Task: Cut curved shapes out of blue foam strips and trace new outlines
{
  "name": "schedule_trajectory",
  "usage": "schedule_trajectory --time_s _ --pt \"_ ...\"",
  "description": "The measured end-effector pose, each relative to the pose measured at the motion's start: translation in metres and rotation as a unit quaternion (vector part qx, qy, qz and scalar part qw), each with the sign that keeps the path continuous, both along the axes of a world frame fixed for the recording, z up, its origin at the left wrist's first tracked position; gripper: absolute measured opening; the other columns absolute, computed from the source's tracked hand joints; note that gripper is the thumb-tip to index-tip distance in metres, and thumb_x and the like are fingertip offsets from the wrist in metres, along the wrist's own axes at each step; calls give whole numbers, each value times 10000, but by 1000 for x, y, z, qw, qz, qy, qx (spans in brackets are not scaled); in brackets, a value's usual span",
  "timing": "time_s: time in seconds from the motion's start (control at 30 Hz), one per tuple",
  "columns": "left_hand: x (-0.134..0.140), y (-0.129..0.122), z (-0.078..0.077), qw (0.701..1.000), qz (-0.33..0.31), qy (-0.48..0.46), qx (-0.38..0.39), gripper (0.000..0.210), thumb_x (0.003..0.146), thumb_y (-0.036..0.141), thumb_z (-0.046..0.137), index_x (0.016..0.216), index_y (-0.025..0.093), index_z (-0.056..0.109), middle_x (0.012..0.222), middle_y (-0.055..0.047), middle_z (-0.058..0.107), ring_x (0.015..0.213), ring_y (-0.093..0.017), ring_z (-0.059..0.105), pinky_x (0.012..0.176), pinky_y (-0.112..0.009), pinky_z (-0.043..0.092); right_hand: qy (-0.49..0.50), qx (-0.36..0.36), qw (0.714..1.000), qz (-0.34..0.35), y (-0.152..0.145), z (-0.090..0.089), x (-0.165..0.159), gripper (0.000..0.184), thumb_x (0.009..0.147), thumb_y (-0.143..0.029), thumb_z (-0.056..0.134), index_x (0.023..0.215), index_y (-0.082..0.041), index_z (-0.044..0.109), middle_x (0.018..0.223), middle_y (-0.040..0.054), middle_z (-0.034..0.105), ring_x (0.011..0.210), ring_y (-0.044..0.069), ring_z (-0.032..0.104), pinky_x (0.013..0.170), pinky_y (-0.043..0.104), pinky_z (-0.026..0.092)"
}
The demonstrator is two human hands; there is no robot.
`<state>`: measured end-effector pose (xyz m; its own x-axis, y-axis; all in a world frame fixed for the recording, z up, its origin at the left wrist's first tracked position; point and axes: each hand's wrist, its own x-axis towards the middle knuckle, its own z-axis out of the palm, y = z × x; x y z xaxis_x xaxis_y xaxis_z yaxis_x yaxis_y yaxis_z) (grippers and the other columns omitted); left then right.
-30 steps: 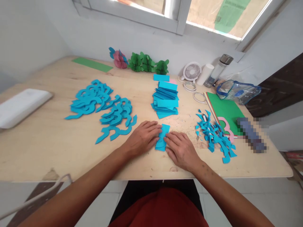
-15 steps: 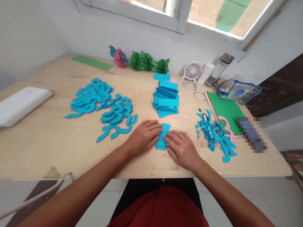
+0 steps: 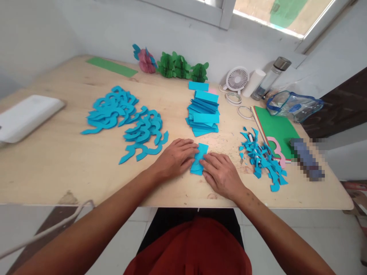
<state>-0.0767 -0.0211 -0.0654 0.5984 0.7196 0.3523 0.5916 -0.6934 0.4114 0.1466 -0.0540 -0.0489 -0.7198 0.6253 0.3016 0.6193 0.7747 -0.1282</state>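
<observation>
A small blue paper strip lies on the table in front of me, its long side running away from me. A curved line shows across its lower part. My left hand rests palm down at the strip's left edge, with outstretched fingertips touching it. From the right, my right hand lays its fingers flat on the other edge. Neither hand is closed round anything. Beyond them is a stack of blue paper rectangles. Wavy blue cut-outs lie in piles to the left, and blue paper scraps to the right.
Along the wall stand a pink paper figure, green paper figures, a small fan and a bottle. Green sheets and a clear pouch lie at right. A white device sits far left.
The camera view has shifted slightly, so the table and things on it appear higher in the picture. Both hands stay on the blue paper strip with almost no other movement.
</observation>
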Motion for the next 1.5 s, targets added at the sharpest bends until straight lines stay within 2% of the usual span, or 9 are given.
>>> schedule_trajectory --time_s 0.6,0.8,1.13,1.5 --pt "-1 -1 1 1000 -3 -21 2 287 891 196 434 1080 181 650 1239 -97 650 1215 -247 536 1056 -486 378 -5 4 1000 -2 1 0 1 313 932 -252 479 1191 -148 620 1240 142 625 1162 287 516 910 455 426" --pt "-4 -4 3 999 -16 -42 -5 311 890 276 469 1135 160 622 1294 -113 613 1267 -261 489 1074 -483 365 -3 8 1000 -3 0 -1 0 311 924 -250 496 1187 -142 620 1242 137 625 1169 290 509 926 451 421" --pt "-8 -6 5 999 -36 26 -24 386 877 284 489 1238 167 563 1367 -108 556 1337 -295 399 1093 -523 315 8 -1 1000 -3 -1 -2 0 307 917 -249 512 1193 -157 610 1238 142 623 1174 283 505 936 460 417" --pt "-7 -7 5 999 -31 31 -22 393 866 277 499 1242 177 554 1379 -118 542 1334 -288 406 1096 -518 315 14 0 1000 -5 -1 -3 -1 305 915 -249 515 1190 -160 612 1206 146 635 1166 279 511 918 457 427"
